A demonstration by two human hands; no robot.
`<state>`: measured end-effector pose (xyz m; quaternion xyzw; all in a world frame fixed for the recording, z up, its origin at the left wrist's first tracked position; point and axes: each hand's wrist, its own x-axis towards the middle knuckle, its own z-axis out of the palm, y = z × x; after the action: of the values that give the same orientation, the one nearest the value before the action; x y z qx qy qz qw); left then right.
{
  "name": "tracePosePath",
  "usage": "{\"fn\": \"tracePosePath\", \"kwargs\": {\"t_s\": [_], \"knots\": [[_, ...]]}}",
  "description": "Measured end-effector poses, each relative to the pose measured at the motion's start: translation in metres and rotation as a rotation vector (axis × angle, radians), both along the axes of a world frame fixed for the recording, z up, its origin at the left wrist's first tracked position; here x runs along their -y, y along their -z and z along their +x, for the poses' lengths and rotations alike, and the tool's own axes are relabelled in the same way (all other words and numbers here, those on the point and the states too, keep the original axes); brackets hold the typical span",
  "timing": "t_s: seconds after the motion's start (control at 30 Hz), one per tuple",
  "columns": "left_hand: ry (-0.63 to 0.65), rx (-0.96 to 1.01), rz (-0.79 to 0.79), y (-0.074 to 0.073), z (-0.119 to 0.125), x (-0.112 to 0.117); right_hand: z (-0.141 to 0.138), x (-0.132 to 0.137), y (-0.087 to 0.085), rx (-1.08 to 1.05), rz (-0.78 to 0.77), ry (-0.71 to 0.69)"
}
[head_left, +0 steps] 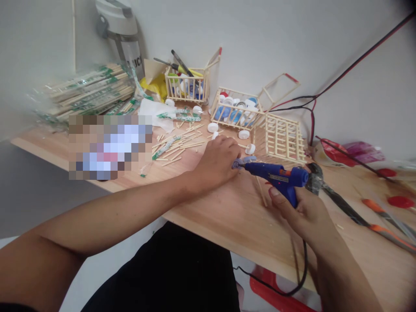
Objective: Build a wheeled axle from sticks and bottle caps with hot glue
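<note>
My right hand (307,212) is wrapped round the handle of a blue hot glue gun (271,172), its nozzle pointing left. At the nozzle tip is a small bluish bottle cap (236,164), held by the fingertips of my left hand (216,159). The left fingers are curled and partly hide the cap. Another light blue cap (249,159) lies just behind the nozzle. White caps (250,149) stand on edge beyond my left hand, beside a small cart of wooden sticks (237,113) filled with caps. A stick grid panel (286,138) leans at its right.
A second stick cart (186,86) holds caps and pens. Cut sticks (175,149) and wrappers lie left of my hand, near wrapped chopsticks (87,91) and a bottle (125,41). Pincers (344,203) lie at right. The gun's cord (303,268) hangs over the table's front edge.
</note>
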<state>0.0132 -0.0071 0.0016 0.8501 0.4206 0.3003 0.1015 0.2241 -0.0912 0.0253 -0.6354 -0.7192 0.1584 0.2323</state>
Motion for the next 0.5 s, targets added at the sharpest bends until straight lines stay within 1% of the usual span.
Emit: {"fn": "tracePosePath", "kwargs": {"t_s": [0.23, 0.33, 0.5], "knots": [[0.025, -0.009, -0.013, 0.0014, -0.001, 0.0011, -0.0003, -0.0011, 0.0008, -0.011, -0.021, -0.03], [0.017, -0.009, -0.021, 0.0016, -0.0014, 0.0014, -0.0012, -0.0003, -0.0006, 0.004, -0.002, -0.018], [0.014, -0.002, -0.012, 0.0041, -0.0011, 0.0004, -0.0007, -0.0002, -0.0007, -0.008, 0.0, -0.045]]}}
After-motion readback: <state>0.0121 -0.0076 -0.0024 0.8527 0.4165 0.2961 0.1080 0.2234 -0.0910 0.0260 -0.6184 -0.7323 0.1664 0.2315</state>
